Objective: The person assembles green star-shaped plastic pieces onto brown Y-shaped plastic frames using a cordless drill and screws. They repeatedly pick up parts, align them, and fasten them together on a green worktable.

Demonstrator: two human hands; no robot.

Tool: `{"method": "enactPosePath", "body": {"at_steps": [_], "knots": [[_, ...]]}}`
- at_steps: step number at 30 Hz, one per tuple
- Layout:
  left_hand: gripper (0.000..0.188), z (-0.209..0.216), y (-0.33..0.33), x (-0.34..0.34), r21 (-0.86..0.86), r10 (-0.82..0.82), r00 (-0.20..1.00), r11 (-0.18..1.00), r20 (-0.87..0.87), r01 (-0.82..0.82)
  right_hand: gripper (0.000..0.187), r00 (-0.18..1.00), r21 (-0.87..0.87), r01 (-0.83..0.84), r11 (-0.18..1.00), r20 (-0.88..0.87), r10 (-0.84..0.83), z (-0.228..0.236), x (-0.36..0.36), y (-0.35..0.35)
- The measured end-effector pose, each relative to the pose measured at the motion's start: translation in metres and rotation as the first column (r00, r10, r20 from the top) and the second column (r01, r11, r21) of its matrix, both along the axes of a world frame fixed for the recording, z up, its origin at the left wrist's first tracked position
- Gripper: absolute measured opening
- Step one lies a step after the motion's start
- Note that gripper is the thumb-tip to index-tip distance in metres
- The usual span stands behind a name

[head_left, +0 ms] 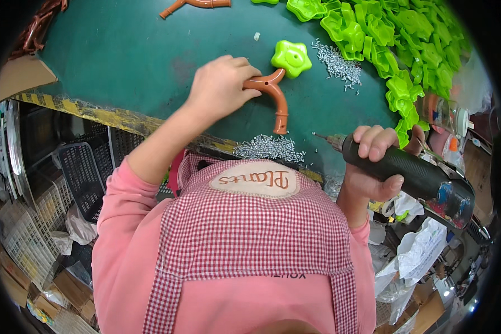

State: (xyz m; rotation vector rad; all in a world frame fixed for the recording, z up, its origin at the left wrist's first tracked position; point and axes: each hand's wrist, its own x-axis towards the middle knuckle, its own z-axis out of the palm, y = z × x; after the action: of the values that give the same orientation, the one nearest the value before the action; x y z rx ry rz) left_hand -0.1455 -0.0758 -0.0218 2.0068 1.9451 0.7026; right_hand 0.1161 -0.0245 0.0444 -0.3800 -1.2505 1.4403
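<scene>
On the green tabletop my left hand (222, 83) is closed round one arm of a brown, branch-shaped plastic piece (274, 92). The tip of the piece's other arm meets a bright green, star-shaped plastic piece (291, 58); whether the two are joined I cannot tell. My right hand (376, 158) grips a black electric screwdriver (409, 172) at the table's near edge. Its bit points left, toward the foot of the brown piece, and is apart from it. A pile of small silver screws (268, 147) lies along the near edge, between my two arms.
A second heap of screws (338, 65) lies right of the star piece. Green plastic pieces (412, 39) are piled at the far right. Another brown piece (197, 4) lies at the far edge, with more brown pieces (33, 36) by a cardboard box (25, 75) at left.
</scene>
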Motion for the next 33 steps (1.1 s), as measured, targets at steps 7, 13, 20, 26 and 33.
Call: {"method": "enactPosePath", "body": {"at_steps": [7, 13, 20, 26, 33], "knots": [[0.033, -0.023, -0.017, 0.038, 0.154, 0.146, 0.988, 0.976, 0.057, -0.153, 0.089, 0.983, 0.017, 0.029, 0.999, 0.178, -0.031, -0.009, -0.024, -0.012], [0.031, -0.026, -0.018, 0.041, 0.169, 0.162, 0.982, 0.97, 0.093, -0.176, 0.082, 0.983, 0.08, -0.011, 0.997, 0.185, -0.004, -0.019, -0.017, -0.015], [0.031, -0.027, -0.015, 0.041, 0.162, 0.168, 0.978, 0.969, 0.124, -0.187, 0.071, 0.972, 0.194, -0.185, 0.963, 0.183, 0.15, -0.049, -0.015, 0.005], [0.037, -0.024, -0.022, 0.043, 0.103, 0.177, 0.98, 0.977, 0.09, -0.186, 0.094, 0.975, -0.029, -0.111, 0.993, 0.191, 0.115, -0.028, -0.03, 0.001], [0.041, -0.005, -0.039, 0.043, 0.323, 0.006, 0.997, 0.946, 0.08, -0.031, 0.091, 0.972, -0.152, -0.068, 0.986, 0.214, 0.1, -0.049, -0.027, -0.024]]}}
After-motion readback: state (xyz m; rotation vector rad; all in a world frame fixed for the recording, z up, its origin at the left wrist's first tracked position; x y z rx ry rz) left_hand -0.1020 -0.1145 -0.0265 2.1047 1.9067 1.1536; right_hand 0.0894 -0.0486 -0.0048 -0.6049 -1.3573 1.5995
